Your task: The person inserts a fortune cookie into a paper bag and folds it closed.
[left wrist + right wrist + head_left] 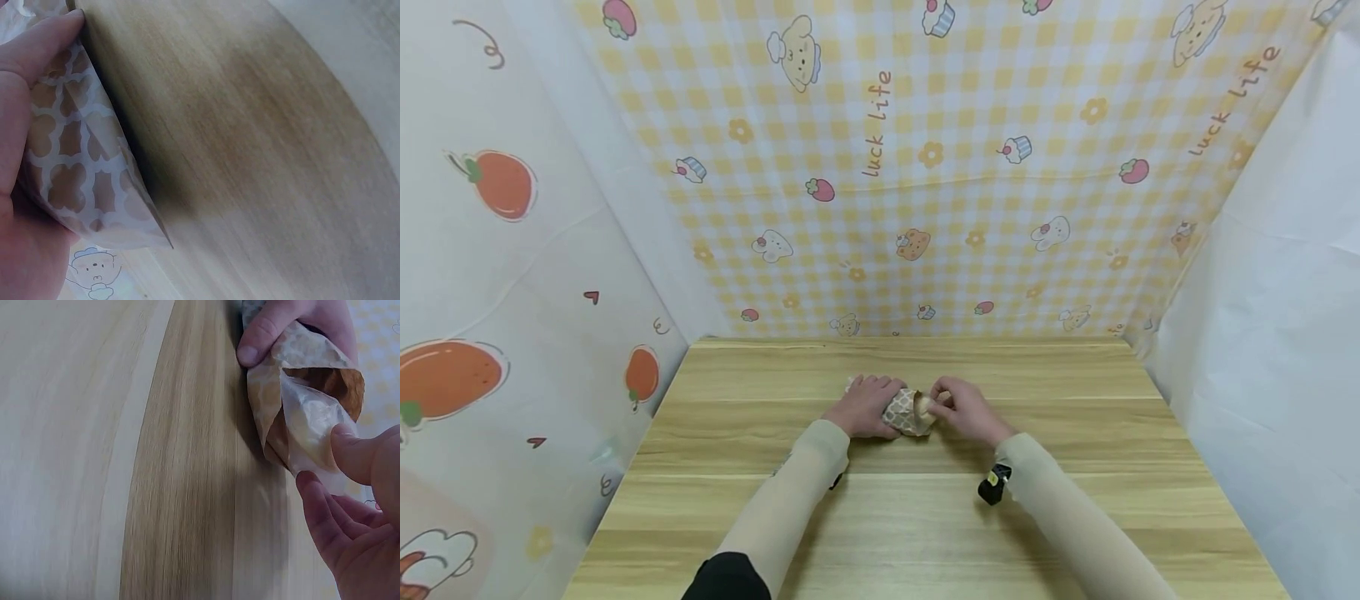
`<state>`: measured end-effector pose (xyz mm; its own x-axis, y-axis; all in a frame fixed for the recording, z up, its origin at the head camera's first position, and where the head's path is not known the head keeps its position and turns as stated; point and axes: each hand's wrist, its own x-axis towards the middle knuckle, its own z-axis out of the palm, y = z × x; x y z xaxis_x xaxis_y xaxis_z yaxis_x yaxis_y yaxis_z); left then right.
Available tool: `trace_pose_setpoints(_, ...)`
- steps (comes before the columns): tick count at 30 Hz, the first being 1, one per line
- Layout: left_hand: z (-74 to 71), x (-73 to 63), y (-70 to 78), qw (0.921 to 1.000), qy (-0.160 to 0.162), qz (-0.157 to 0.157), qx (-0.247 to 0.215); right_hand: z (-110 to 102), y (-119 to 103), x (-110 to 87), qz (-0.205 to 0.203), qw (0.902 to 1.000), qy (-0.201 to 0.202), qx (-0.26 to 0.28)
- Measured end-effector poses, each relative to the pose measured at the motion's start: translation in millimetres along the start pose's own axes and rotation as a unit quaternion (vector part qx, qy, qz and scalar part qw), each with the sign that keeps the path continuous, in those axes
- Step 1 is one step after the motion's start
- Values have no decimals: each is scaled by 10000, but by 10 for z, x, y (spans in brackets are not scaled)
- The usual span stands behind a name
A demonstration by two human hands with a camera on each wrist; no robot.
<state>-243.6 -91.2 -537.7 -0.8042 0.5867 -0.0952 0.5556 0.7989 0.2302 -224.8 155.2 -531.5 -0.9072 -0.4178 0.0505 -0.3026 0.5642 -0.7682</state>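
Your left grip (867, 407) clasps the patterned paper bag (904, 414) and, just beside it, your right grip (966, 410) pinches the clear packet (309, 422) in the bag's mouth, presumably light, soft, slippery, best taken by its protruding end.

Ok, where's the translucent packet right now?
Right of centre in the right wrist view: the translucent packet pokes from the open patterned paper bag, pinched by the right grip.

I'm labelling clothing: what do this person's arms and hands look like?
The left hand and right hand are bare. Sleeves are long and beige. A boxy black device with a yellow mark sits at the right cuff; black material shows farther up the left sleeve.
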Motion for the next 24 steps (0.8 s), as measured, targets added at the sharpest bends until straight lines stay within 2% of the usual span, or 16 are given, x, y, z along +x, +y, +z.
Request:
trace_pose_setpoints(5, 0, 0, -8, 10000, 2, 20, 0, 38, -26, 17, -181, 9997, 179, -51)
trace_pose_setpoints(12, -12, -9, -3, 10000, 32, 54, 20, 96, -63, 14, -15, 9993, 190, 317)
trace_pose_setpoints(18, -26, -18, 7, 9999, 44, 54, -87, 153, -107, 22, -339, 9987, 241, 302)
trace_pose_setpoints(24, -27, -13, 6, 9999, 48, 30, -113, 250, -131, 50, 261, 9972, 619, 315)
